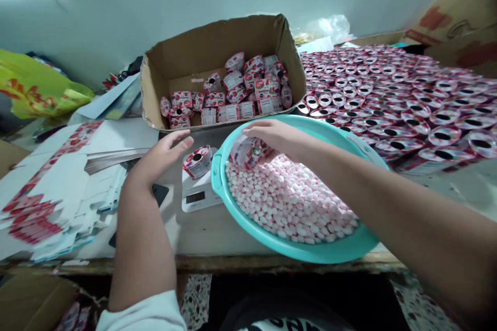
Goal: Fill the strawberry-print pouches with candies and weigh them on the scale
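My left hand [169, 151] is open and holds nothing, its fingers stretched out just above a small red-and-white printed box [197, 162]. That box has a dark round hole in its top and stands on a white digital scale [202, 197]. Inside the turquoise basin [298, 253], my right hand [274, 135] is closed around another small printed box [248, 152], tilted over the heap of pale pink and white candies [289, 201]. The palm and part of that box are hidden by the fingers. The scale's digits are too small to read.
Behind the scale, a cardboard box [171, 57] holds several printed boxes lying loosely. Many upright ones with holes on top [392, 98] crowd the right side. Flat white and printed cardboard [77, 176] lies stacked at left, near a yellow bag [39, 88].
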Demonstrator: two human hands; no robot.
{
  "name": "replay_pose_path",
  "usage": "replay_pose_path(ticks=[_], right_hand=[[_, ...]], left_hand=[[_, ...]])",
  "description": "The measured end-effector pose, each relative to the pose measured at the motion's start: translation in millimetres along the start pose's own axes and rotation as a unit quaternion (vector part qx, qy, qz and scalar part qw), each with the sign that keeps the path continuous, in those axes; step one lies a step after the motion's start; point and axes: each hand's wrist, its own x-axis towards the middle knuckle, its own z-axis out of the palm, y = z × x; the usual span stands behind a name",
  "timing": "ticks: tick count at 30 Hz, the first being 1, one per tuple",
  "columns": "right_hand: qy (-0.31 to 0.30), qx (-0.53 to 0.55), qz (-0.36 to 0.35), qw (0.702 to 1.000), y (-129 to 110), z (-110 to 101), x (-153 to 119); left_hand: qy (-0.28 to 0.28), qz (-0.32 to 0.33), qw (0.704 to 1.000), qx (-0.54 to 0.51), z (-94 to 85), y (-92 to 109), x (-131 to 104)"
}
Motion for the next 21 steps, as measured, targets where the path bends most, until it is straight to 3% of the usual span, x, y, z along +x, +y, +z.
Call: replay_pose_path(ticks=[3,7,9,12,19,21], right_hand=[[-0.014,-0.095,-0.040,0.995,1,-3,2],[-0.010,-0.140,-0.063,0.988,0,-7,0],[0.014,-0.148,-0.063,0.987,0,-6,0],[0.036,-0.175,-0.064,0.982,3,-1,-1],[0.034,-0.147,-0.088,0.985,14,12,1],[0.041,-0.134,-0.094,0.986,14,14,2]], left_hand=[[-0.074,0.025,0.997,0.009,-9.6,-25,-1],[-0.061,0.062,0.992,0.091,-7.8,-43,-4],[-0.043,0.062,0.987,0.145,-5.1,-43,-5],[-0.061,0.057,0.984,0.159,-1.1,-37,-5],[-0.103,0.061,0.966,0.230,6.9,-30,-6],[-0.091,0.078,0.967,0.226,7.0,-30,-7]])
